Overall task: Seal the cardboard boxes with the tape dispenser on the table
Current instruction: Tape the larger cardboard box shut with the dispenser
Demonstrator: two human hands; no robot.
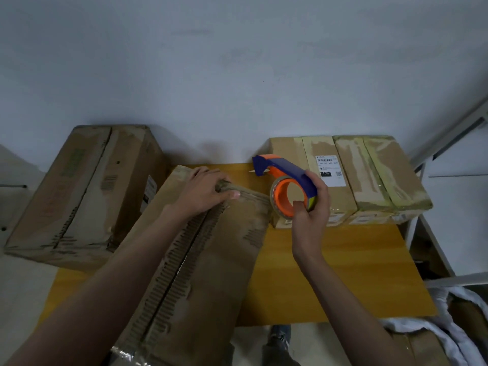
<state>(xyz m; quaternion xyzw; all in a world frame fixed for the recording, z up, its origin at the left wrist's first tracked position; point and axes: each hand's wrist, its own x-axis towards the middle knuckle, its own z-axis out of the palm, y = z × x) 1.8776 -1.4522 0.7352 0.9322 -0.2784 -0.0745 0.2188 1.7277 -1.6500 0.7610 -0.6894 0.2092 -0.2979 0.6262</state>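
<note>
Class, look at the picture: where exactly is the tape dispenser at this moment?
The tape dispenser is right of centre in the head view, gripped by the right hand, between the long box and the labelled box.

The tape dispenser was blue and orange. The cardboard box was brown — its centre seam edged with ribbed, torn stripes. The table was yellow-orange; the shipping label was white with black print.
</note>
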